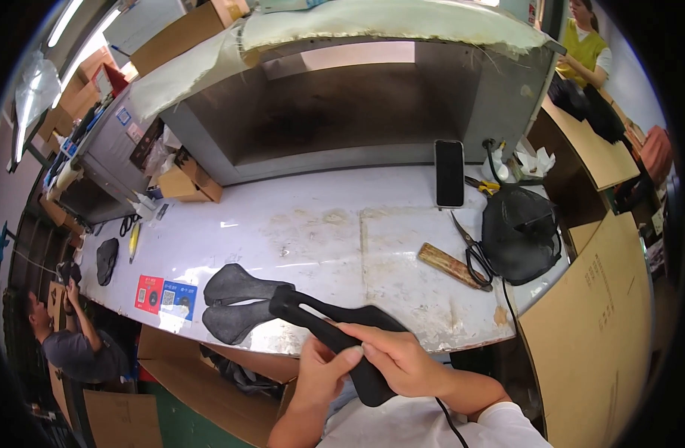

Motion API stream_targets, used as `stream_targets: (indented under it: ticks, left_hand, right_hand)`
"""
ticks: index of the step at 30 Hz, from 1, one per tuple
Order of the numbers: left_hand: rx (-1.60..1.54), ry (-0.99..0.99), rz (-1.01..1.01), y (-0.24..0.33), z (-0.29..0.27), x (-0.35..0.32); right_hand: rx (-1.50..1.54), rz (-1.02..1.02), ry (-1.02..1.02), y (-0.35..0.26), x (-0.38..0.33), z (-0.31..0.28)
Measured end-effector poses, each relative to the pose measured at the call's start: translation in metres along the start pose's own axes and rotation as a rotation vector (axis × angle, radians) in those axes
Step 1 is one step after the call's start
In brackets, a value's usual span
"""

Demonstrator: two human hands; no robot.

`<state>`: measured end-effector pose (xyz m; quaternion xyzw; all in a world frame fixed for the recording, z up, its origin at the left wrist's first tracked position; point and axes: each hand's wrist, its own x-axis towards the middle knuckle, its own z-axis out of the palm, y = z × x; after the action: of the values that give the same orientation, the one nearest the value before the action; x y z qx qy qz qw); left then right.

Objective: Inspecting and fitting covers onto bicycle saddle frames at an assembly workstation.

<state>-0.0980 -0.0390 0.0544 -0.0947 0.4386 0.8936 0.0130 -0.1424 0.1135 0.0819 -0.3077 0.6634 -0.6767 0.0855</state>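
Observation:
A black bicycle saddle (335,334) with a long central slot is between my two hands, its narrow nose pointing left over the table edge. My left hand (321,371) grips its near side, thumb on top. From the right, my right hand (397,360) pinches the same near wing, its thumb close to the left one and its index finger stretched along the surface. Beyond the nose lies a dark grey, split saddle-shaped piece (238,317) on the white table (305,224); the held saddle's nose overlaps its narrow end.
On the right are scissors (473,250), a worn wooden block (453,266), a phone (449,174) and a black rounded object (520,235). A grey open box-like housing (499,97) stands behind. Red and blue cards (163,296) lie left. Cardboard boxes (208,381) flank the table; two other people are farther off.

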Motion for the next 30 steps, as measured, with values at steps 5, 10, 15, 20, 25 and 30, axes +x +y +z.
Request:
stream_targets:
  ticks: [5,10,15,20,25,30]
  left_hand:
    - [-0.273,-0.209,-0.469,-0.021,-0.012,-0.022]
    - [-0.183,-0.208,-0.491,-0.035,-0.012,-0.035]
    - [0.561,-0.169,0.069,-0.028,-0.005,-0.044]
    - [0.488,-0.153,-0.027,-0.020,-0.002,-0.042]
    - [0.593,0.059,0.129,-0.026,-0.009,-0.038]
    - [0.630,0.220,0.220,-0.032,-0.017,-0.049]
  right_hand:
    - [-0.123,0.025,-0.064,-0.004,0.001,-0.015]
    - [-0.173,0.021,-0.054,0.004,0.001,-0.017]
    - [-0.022,0.238,-0.187,-0.001,0.008,-0.017]
    - [0.226,0.483,-0.220,0.006,0.013,-0.015]
    - [-0.646,-0.454,0.211,0.032,0.009,-0.022]
    - [-0.087,-0.012,0.303,0.043,-0.011,-0.011]
